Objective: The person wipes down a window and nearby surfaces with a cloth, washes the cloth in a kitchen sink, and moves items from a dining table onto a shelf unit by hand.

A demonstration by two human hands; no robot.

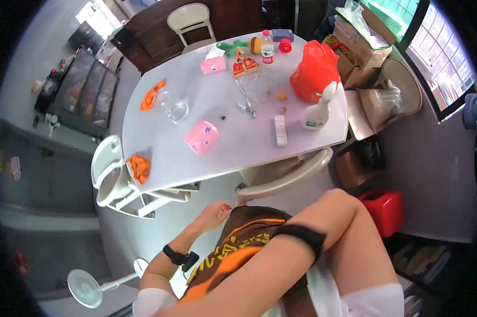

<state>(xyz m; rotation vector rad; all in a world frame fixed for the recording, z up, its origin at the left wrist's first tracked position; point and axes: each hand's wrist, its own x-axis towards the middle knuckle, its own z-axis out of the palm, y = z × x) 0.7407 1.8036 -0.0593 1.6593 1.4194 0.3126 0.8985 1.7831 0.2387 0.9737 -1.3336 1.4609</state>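
My left hand (216, 215) hangs beside the brown and orange apron (249, 235) on my body, its fingers loosely bent and nothing seen in them. A black band with a small device (181, 259) is round that wrist. Just past the fingers stands the curved back of a beige chair (286, 182). My right arm (270, 264) bends across my body towards the camera, with a black band (304, 238) on it. The right hand itself lies outside the picture.
On the white table (164, 142) are pink tissue packs (201, 137), orange cloths (139, 168), a spray bottle (318, 112), a red plastic bag (315, 71), a water bottle (267, 50) and a white box (280, 131). A white chair (109, 171) stands left; cartons (360, 45) are right.
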